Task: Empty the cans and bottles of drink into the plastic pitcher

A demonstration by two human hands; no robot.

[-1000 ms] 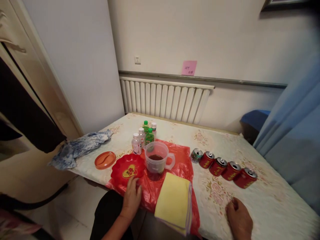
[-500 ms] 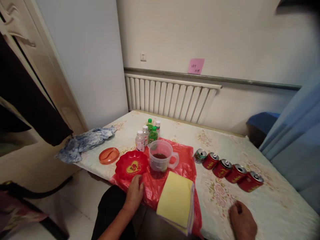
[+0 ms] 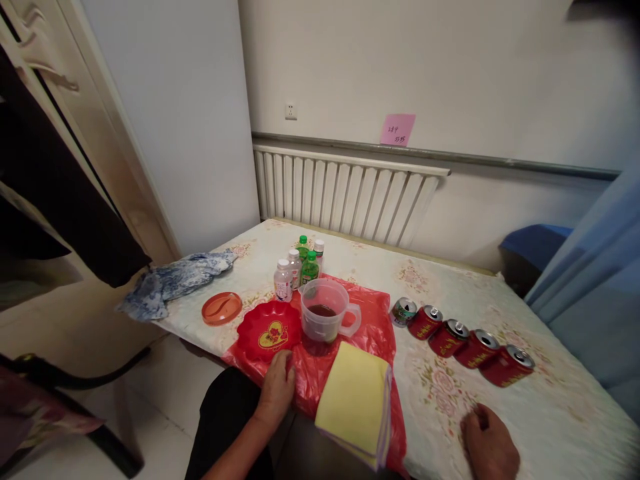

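Note:
My left hand lies flat, fingers stretched out, on the red plastic sheet at the table's near edge, its fingertips at the rim of a red heart-printed plate. My right hand rests on the floral tablecloth at the lower right with its fingers curled in; nothing shows in it. Between the hands lies a folded yellow cloth. Behind it stands a clear measuring jug with dark liquid in it.
Several small bottles stand behind the jug. An orange lid and a blue patterned cloth lie at the table's left. Several opened red cans sit in a row at right. A radiator lines the wall.
The camera has shifted left and slightly up, so everything has slid right in view. Both hands keep their places on the table.

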